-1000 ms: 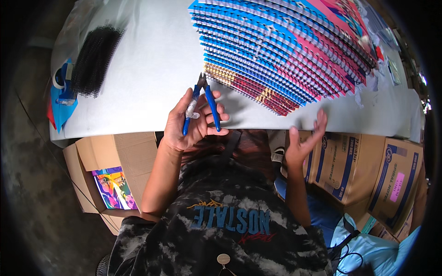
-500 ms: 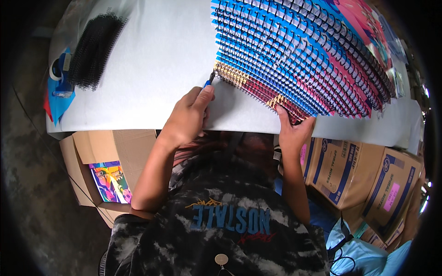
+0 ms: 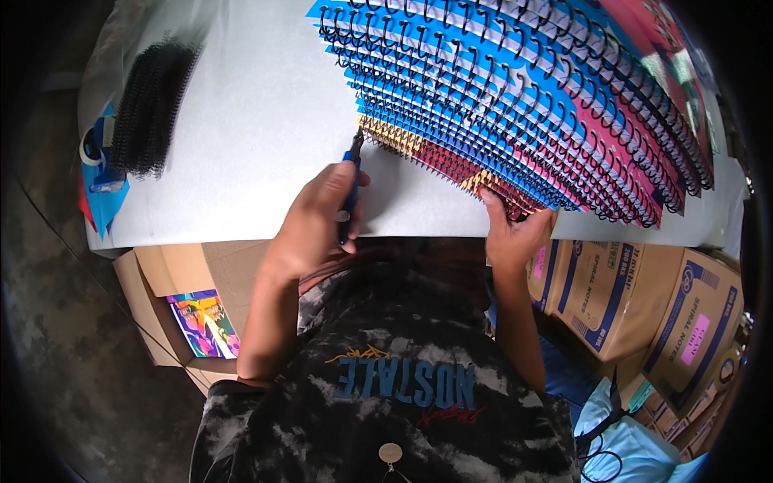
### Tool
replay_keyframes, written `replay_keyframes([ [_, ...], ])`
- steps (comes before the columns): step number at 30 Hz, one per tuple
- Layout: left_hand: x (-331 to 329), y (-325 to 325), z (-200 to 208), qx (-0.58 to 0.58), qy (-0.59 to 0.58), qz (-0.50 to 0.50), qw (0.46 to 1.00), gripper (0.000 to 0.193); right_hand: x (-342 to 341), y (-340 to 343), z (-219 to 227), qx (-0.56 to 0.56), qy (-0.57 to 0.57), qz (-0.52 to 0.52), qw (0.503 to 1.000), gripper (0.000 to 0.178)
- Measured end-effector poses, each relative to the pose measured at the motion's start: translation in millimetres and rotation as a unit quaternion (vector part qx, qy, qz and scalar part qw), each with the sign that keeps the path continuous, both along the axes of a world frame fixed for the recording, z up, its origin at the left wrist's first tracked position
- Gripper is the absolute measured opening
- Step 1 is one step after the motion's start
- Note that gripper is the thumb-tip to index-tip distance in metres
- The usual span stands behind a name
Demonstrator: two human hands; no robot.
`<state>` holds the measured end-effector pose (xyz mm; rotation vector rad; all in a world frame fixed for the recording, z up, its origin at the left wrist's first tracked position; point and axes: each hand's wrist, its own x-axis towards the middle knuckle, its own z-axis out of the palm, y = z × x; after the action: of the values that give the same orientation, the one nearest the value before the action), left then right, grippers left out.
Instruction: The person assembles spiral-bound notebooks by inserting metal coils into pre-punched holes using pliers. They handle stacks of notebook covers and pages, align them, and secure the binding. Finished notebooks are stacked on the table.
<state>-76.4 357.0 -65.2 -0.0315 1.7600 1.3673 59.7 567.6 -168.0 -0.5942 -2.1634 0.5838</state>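
Observation:
My left hand (image 3: 314, 213) is closed around a pair of blue-handled pliers (image 3: 351, 181). The dark tip of the pliers is at the left end of the nearest notebook spines, though contact cannot be told. A long fanned row of spiral notebooks (image 3: 475, 105) with black coils lies on the table, showing blue, pink, maroon and yellow edges. At the near right end of that row, my right hand (image 3: 519, 233) grips the nearest notebooks, thumb on the coil side. Its other fingers are partly hidden.
A bundle of black coils (image 3: 153, 109) lies at the left of the white table (image 3: 250, 161), near a tape roll (image 3: 90, 149). Below the left edge an open carton (image 3: 153, 314) holds colourful covers. Closed cartons (image 3: 612, 298) stand at the right, with light-blue cloth (image 3: 628, 451) nearer.
The pliers have shifted slightly left and now stand more upright in my left hand. The notebooks appear larger and further left. My right hand keeps its hold at the same end.

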Motion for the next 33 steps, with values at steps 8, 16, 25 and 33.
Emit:
replay_keyframes([
  [8,-8.0,-17.8,-9.2,0.129,-0.126,-0.004,0.984,0.063,-4.2,-8.1,10.0,0.025,-0.056,-0.048,0.997,0.087],
  [16,-12.8,-28.2,-42.8,0.321,-0.296,0.027,0.899,0.068,-8.2,-8.3,4.5,-0.001,-0.021,-0.04,0.999,0.083],
  [25,-15.0,-20.2,-8.6,0.089,-0.156,0.021,0.983,0.054,-5.9,-9.1,3.3,-0.013,-0.053,-0.045,0.997,0.093],
  [33,-19.3,-21.5,-14.1,0.184,-0.268,0.039,0.945,0.057,-6.8,-18.9,21.7,-0.04,-0.121,-0.067,0.99,0.103],
])
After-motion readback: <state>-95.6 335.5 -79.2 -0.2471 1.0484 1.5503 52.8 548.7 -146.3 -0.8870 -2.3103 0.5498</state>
